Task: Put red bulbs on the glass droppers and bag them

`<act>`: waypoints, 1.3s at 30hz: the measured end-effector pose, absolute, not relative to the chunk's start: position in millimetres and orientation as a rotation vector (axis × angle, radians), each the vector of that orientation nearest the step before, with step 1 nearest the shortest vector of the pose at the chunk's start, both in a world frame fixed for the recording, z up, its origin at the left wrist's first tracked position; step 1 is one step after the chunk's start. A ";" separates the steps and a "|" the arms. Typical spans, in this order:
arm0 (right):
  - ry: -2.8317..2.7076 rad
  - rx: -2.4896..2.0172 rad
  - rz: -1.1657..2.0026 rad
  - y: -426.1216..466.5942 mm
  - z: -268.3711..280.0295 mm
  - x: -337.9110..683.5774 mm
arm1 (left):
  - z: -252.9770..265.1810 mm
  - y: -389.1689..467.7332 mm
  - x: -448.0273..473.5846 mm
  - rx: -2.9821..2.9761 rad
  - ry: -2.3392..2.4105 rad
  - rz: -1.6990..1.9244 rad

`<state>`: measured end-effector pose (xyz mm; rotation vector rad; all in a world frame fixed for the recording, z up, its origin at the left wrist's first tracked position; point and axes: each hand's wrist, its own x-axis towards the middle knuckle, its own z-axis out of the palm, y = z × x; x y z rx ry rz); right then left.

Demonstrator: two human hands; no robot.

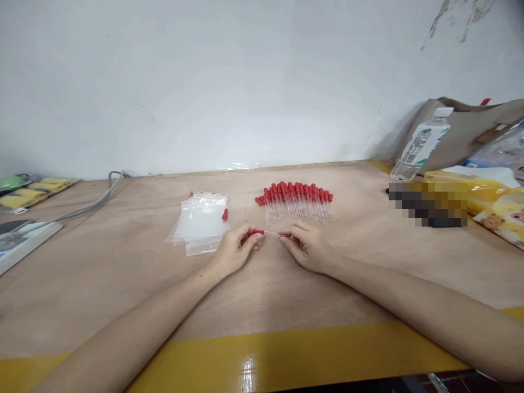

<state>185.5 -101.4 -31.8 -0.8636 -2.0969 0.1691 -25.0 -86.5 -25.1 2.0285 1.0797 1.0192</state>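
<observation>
Between my two hands a dropper [271, 233] with a red rubber bulb and a thin clear tube lies level. My left hand [239, 245] pinches the red bulb, and the fingers of my right hand [305, 245] are closed on the tube's other end. Just beyond them, a row of droppers [297, 199] with red bulbs points away from me, tubes toward my hands. Left of my hands is a stack of clear zip bags [200, 221], with a loose red bulb [225, 214] resting on its right side. A faint clear piece lies between stack and row.
A plastic bottle [423, 144] leans by a grey bag [470, 131] at the back right, near yellow packaging [487, 191] and a blurred dark object [428, 204]. On the left are a power strip [30, 240], a grey cable [96, 204] and yellow packets [36, 191]. A wall closes the back.
</observation>
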 end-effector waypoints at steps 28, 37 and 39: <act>-2.369 -0.819 0.140 -86.2 -31.5 197.3 | -25.3 -91.5 -23.5 1.912 0.999 0.865; -2.355 -0.913 -0.030 -97.0 -30.6 187.4 | -22.3 -94.8 -20.6 1.930 1.015 0.901; -2.369 -0.938 -0.045 -97.4 -30.4 185.0 | -23.1 -94.9 -20.7 1.946 1.010 0.892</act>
